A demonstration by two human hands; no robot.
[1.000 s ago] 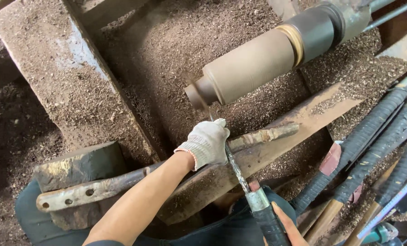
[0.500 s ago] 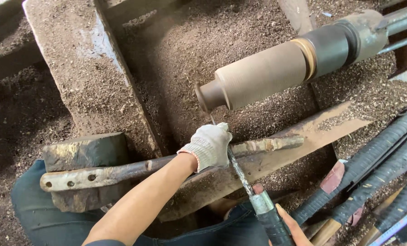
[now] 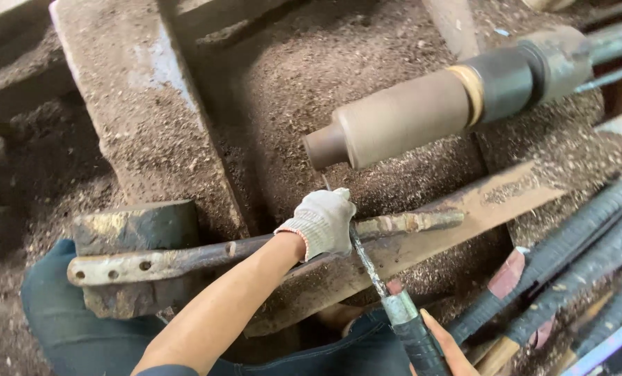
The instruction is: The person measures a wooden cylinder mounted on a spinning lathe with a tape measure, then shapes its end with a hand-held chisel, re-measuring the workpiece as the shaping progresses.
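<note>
From my head camera, my gloved left hand (image 3: pixel 323 223) presses closed over the shaft of the chisel (image 3: pixel 366 268), pinning it on the rusty tool rest (image 3: pixel 255 247). My right hand (image 3: pixel 444 348) wraps the chisel's black handle low in view. The chisel tip points toward the wooden cylinder (image 3: pixel 401 118) above the sawdust (image 3: pixel 311 76).

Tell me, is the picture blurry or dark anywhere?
In the head view, the gloved left hand and the chisel it steadies look fairly sharp; the round wooden piece looks smooth and slightly smeared; the left edge over the sawdust lies in shadow; the right hand is cut off by the bottom edge; no harsh glare shows.
</note>
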